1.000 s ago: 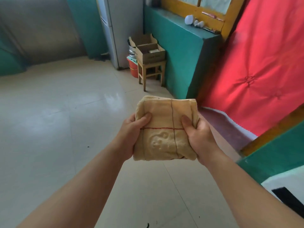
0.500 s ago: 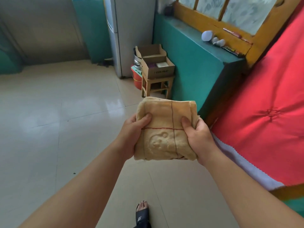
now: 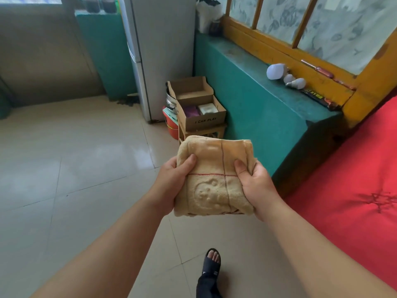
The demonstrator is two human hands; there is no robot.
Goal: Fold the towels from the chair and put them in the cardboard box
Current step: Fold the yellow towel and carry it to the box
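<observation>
Two hands on one folded tan terry towel (image 3: 211,179), carried chest-high over the pale tiled floor (image 3: 75,164).
My left hand (image 3: 171,186) clamps its left edge, my right hand (image 3: 255,186) its right, thumbs pressed on top by the red stitched line. Ahead, the open brown cardboard box (image 3: 203,117) sits on a small wooden stool (image 3: 204,133) beside the white fridge (image 3: 163,50), with folded cloths inside.

Towel (image 3: 214,179) I'm holding is tan with thin red and brown lines crossing, brown cardboard box (image 3: 200,108) ahead, red bedspread (image 3: 354,190) right of my hand.
</observation>
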